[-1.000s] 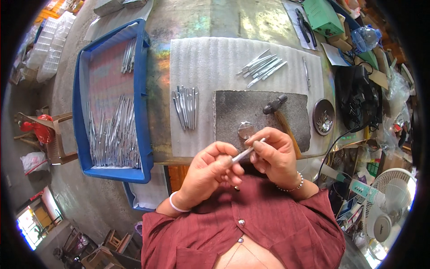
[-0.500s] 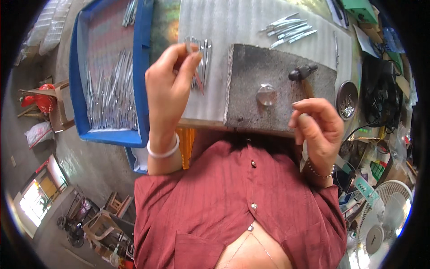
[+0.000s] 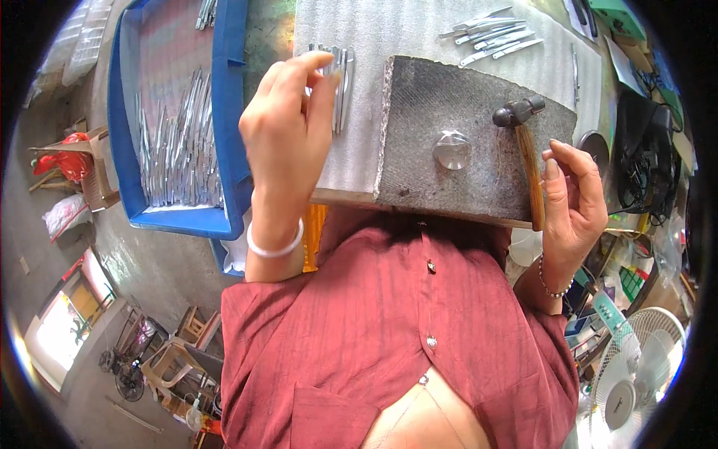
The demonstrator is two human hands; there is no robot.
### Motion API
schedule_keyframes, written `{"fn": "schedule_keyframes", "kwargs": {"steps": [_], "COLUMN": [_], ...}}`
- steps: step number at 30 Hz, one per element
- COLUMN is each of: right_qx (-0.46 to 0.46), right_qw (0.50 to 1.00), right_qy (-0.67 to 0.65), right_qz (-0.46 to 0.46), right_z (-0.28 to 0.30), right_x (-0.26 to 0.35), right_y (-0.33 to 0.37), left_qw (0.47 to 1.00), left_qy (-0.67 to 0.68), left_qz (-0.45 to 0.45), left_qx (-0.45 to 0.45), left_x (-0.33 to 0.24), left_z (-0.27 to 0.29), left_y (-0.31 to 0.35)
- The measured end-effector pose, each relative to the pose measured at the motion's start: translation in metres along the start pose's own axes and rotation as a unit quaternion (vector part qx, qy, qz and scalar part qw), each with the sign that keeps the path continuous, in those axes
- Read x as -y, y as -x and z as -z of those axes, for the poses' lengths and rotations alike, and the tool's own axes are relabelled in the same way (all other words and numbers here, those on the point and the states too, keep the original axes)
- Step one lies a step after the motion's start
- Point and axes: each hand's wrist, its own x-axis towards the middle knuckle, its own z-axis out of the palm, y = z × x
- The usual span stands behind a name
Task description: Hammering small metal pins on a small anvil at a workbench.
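Note:
My left hand (image 3: 288, 123) is over a row of slim metal pieces (image 3: 344, 93) on the white foam sheet. Its thumb and index finger are a little apart, with the metal row showing between them. Close to the hammer's wooden handle (image 3: 530, 176), my right hand (image 3: 574, 198) has its fingers curled and thumb near the index tip; anything tiny between them cannot be made out. The hammer head (image 3: 518, 111) rests on a dark stone slab (image 3: 426, 97). A round clear disc (image 3: 452, 150) lies on the slab too.
Left of the foam sheet, a blue tray (image 3: 179, 221) holds many slim metal blades (image 3: 183, 150). More metal pieces (image 3: 497, 36) lie at the back right. A round bowl (image 3: 594, 146) is partly hidden behind my right hand. A white fan (image 3: 636, 374) stands lower right.
My right hand has moved right, from the slab's front edge toward the bowl, uncovering the hammer handle. The reddish pointed piece seen under my left hand no longer shows, and that hand has risen slightly.

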Motion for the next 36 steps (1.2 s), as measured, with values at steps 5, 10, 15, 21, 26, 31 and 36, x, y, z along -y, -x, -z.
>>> {"fn": "schedule_keyframes", "kwargs": {"steps": [5,10,15,21,26,31,36], "right_qx": [-0.007,0.022,0.024,-0.019,0.020,0.044,0.109], "right_qw": [1.000,1.000,0.999,0.999,0.997,0.996,0.986], "right_qy": [-0.002,-0.008,-0.011,-0.031,-0.076,-0.074,-0.084], "right_qz": [0.005,0.012,0.045,-0.013,0.003,0.023,0.099], "right_z": [-0.002,-0.005,0.000,0.011,0.003,-0.003,-0.003], "right_x": [0.004,0.012,0.016,0.027,0.023,0.030,0.020], "right_y": [-0.001,0.002,0.008,0.016,0.007,0.004,0.000], "left_qw": [0.948,0.935,0.917,0.650,0.456,0.201,0.355], "left_qy": [0.198,0.263,0.282,0.612,0.774,0.853,0.552], "left_qz": [-0.244,-0.131,-0.214,-0.238,0.054,0.097,-0.138], "left_qx": [0.037,0.198,0.183,0.383,0.436,0.473,0.742], "left_x": [-0.061,-0.132,-0.156,-0.171,-0.210,-0.180,-0.176], "left_z": [0.048,0.101,0.080,0.026,0.043,0.051,0.053], "left_y": [0.021,0.029,0.013,0.011,0.010,-0.010,-0.056]}}
